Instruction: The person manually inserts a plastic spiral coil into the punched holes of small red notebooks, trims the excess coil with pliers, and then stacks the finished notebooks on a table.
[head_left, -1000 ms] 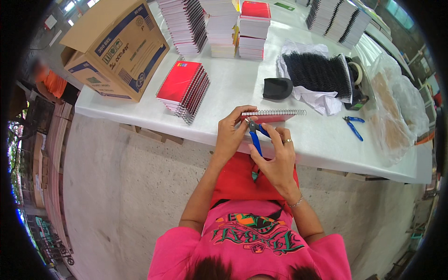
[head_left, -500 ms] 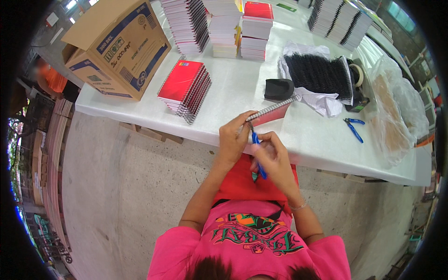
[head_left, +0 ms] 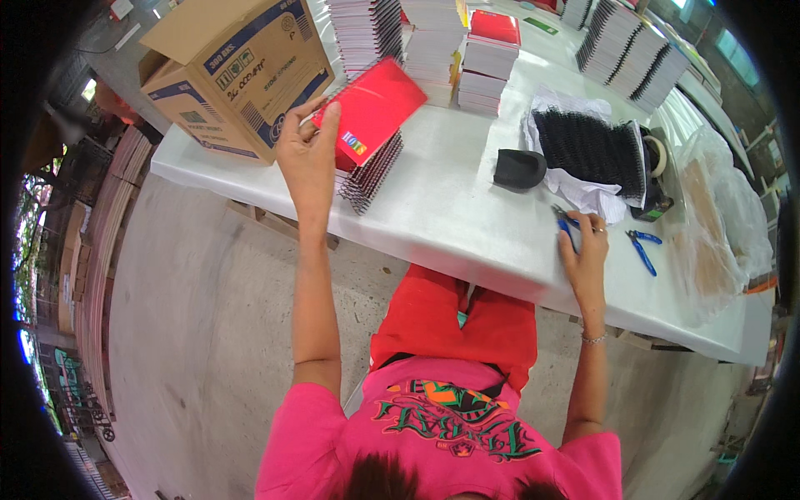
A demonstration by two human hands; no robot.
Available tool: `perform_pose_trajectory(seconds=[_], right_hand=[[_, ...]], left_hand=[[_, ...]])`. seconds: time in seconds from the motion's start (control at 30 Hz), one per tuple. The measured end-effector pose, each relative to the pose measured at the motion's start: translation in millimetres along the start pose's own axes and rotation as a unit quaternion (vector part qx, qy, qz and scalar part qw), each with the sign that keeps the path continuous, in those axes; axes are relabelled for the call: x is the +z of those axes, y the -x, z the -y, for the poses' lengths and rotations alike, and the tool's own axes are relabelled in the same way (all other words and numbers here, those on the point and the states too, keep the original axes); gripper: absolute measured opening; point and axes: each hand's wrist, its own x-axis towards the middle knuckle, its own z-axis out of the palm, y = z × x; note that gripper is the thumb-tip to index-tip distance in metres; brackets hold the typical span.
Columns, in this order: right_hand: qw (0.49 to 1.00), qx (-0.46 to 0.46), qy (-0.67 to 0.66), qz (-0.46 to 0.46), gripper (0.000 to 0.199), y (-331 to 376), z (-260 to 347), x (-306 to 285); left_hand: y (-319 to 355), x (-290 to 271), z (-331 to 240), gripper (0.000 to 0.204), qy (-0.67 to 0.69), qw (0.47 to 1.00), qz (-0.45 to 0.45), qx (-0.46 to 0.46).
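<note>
My left hand pinches a red-covered spiral notebook by its edge, thumb on top. It is tilted above a small stack of wire-bound notebooks and hides most of that stack. Off to the right, my right hand is closed around blue-handled wire cutters, low over the white tabletop with the jaws pointing away from me. A second pair of blue-handled cutters lies just right of that hand.
An open cardboard box stands at the left. Tall notebook stacks line the back. A black curved piece, a bundle of black binding coils and a clear plastic bag are on the right. The white table's front edge runs before me.
My hands have parted. The left carried the notebook left, over the small stack. The right moved the cutters away from the notebook's coil, rightward to the table.
</note>
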Motion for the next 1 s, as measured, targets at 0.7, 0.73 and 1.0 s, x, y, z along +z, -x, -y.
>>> perform_pose_trajectory(seconds=[0.7,0.73,1.0], right_hand=[[0.983,-0.01,-0.182,-0.009,0.015,-124.4,20.2,8.3],[0.98,-0.001,-0.2,0.003,0.015,-133.6,18.5,13.2],[0.951,0.018,-0.307,-0.019,0.024,-209.7,27.9,44.3]], left_hand=[[-10.2,-55.7,95.2,0.036,0.007,0.991,-0.07,-0.111],[-9.6,-55.6,94.9,0.036,0.011,0.991,-0.071,-0.115],[-5.8,-56.3,99.0,0.033,0.03,0.991,-0.06,-0.12]])
